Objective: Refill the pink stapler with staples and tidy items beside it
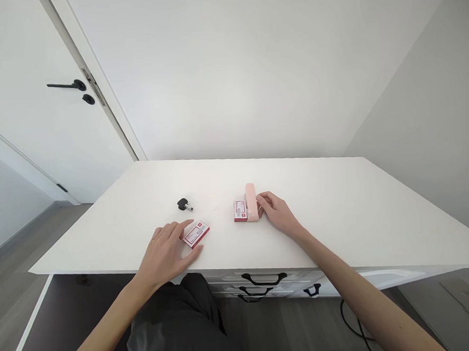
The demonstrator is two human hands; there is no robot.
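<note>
On the white tabletop (316, 207), my left hand (163, 254) lies with thumb and forefinger spread around a small flat white and red box (196, 234). Its fingers do not close on the box. A pink stapler (251, 202) lies lengthwise, pointing away from me. My right hand (275, 211) has its bent fingers against the stapler's right side; the fingertips are partly hidden. A second white and red box (240, 210) sits close against the stapler's left side. Beyond my left hand is a small black object (184, 204) with a silver metal end.
The tabletop meets a white wall (228, 75) at the back. A white door (35, 103) with a black handle (68, 85) is at the left. Drawers with black pulls (264, 279) lie below the front edge. A black cable (359, 329) trails on the floor.
</note>
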